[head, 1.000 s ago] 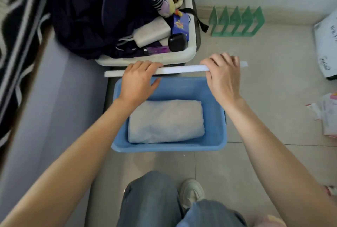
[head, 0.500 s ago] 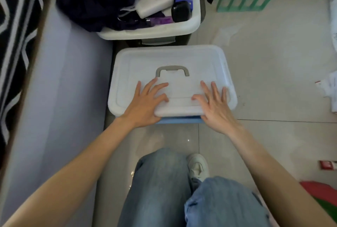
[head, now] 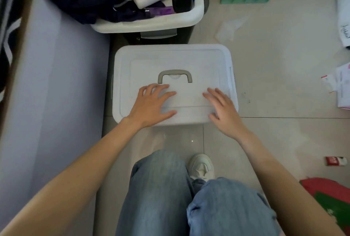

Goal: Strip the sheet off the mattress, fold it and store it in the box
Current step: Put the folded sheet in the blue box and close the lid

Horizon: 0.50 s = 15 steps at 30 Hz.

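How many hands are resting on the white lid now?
2. The left hand lies flat on the lid, near its front-left part, below the grey handle. The right hand lies flat near the front-right corner. Neither hand grips anything.

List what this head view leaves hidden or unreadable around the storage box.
- Box contents, head view: the white lid covers the whole opening, so no sheet shows.
- Box walls: hidden under the lid's rim.
- Lid seating at the near edge: the left hand and right hand lie flat over it.
- White bin behind: top cut off by the frame.
- Red packet on the floor: print too small to read.
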Available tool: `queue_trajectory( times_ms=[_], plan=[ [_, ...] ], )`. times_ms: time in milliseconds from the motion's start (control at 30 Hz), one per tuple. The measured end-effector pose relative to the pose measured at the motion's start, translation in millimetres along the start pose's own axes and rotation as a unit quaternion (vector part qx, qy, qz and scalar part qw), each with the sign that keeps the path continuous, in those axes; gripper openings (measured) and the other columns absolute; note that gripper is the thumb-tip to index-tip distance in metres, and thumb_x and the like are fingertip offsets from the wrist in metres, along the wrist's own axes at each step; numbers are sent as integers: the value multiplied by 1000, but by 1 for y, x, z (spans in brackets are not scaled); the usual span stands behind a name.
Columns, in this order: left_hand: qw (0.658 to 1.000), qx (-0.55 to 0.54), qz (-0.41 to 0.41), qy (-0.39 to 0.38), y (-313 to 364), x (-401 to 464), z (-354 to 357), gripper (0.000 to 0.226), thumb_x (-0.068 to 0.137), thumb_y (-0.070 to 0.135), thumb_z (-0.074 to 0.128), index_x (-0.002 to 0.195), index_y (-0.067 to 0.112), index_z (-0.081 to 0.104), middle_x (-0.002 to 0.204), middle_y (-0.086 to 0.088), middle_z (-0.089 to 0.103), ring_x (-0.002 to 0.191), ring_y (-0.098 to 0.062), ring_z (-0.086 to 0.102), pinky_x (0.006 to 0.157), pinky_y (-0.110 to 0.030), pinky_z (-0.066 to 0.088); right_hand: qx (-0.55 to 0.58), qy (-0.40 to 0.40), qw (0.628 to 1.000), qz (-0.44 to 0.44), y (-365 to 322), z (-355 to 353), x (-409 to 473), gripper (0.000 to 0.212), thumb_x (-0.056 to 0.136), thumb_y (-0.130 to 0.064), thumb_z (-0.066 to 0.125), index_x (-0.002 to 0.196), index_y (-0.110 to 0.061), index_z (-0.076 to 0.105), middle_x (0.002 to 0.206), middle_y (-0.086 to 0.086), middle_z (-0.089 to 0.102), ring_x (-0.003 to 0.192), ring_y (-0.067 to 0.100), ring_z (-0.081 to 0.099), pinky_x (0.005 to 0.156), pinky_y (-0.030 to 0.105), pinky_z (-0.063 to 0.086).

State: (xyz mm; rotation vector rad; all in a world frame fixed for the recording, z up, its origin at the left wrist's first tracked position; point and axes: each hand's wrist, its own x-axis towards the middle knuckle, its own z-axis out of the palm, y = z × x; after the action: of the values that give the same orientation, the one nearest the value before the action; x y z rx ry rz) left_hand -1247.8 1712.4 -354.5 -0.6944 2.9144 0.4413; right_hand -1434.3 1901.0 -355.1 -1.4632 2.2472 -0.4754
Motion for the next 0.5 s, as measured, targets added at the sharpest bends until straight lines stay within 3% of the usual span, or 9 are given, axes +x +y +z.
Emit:
queue_trajectory(
  times_ms=[100, 233, 400, 500],
  plan=[
    [999, -19, 5, 48, 18, 34, -3, 68, 79, 67, 33, 137, 32, 38, 150, 0, 28, 138, -27, 20, 112, -43, 15, -23, 133, 988, 73, 17, -10, 20, 54, 82, -26, 34, 129, -5, 51, 141, 13, 45, 132, 32, 36, 106, 45, 32],
    [1000, 9, -14, -14, 41, 73, 8, 81, 78, 72, 43, 146, 36, 16, 158, -3, 0, 143, -30, -9, 113, -54, -3, -43, 77, 985, 146, 37, -6, 33, 70, 81, -44, 25, 135, -4, 45, 149, 13, 32, 136, 34, 30, 108, 53, 27],
    [998, 34, -28, -47, 45, 88, 27, 89, 74, 80, 35, 146, 39, 3, 157, -1, -11, 141, -31, -18, 111, -60, -4, -49, 57, 987, 141, 46, 5, 23, 73, 84, -53, 23, 144, -13, 32, 156, 2, 17, 142, 23, 19, 111, 48, 18],
    [997, 43, -32, -47, 43, 87, 30, 90, 73, 81, 33, 146, 39, 2, 157, 0, -11, 142, -30, -18, 111, -59, -5, -14, 100, 985, 143, 50, -2, 27, 61, 89, -43, 43, 141, -12, 37, 155, 6, 20, 141, 28, 19, 111, 45, 19]
  ],
)
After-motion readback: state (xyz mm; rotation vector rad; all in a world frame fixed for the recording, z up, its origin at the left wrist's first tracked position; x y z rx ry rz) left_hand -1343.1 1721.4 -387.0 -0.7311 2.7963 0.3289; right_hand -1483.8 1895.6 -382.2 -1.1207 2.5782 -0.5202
